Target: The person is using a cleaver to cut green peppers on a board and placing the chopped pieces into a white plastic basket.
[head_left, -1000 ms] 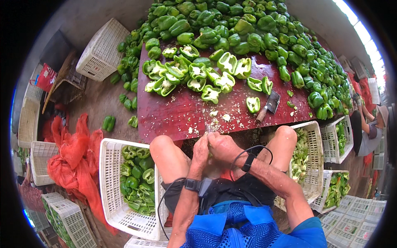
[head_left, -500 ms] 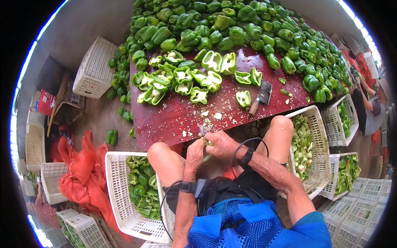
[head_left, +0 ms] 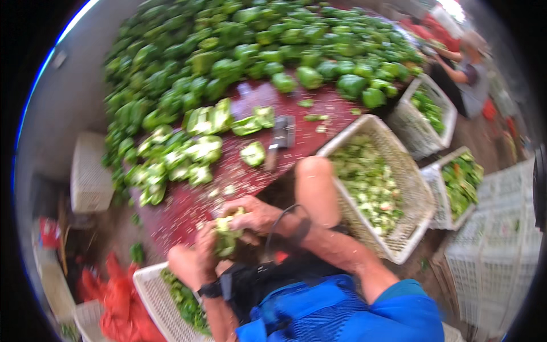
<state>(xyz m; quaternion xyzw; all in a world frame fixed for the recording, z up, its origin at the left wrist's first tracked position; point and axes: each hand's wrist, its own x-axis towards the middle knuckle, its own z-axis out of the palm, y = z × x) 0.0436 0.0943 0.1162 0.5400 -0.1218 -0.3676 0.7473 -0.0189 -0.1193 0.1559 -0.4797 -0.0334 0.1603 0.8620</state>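
One pepper [head_left: 225,245] is gripped between the left hand [head_left: 205,246] and the right hand [head_left: 255,214], in front of the near edge of the table [head_left: 319,137]. Both hands are closed on it: the left supports its lower left side, the right bears on its upper side. Exact finger placement cannot be told through the blur. The step appears to be hand-working the pepper apart. For this, the left hand should act as a steady cradle, holding firmly without crushing the wall, while the right applies short, controlled pressure close to the part being loosened. Wrists should turn against each other rather than pull straight; a straight pull is likely to tear the wall unevenly. Leave the knife [head_left: 280,140] lying flat on the table, handle toward the worker, clear of both elbows. Loose seeds [head_left: 176,219] lie near the hands, so wet or seeded skin may slip; regrip before adding force. Cut halves [head_left: 196,171] lie beyond the hands, leaving working room on the near side.
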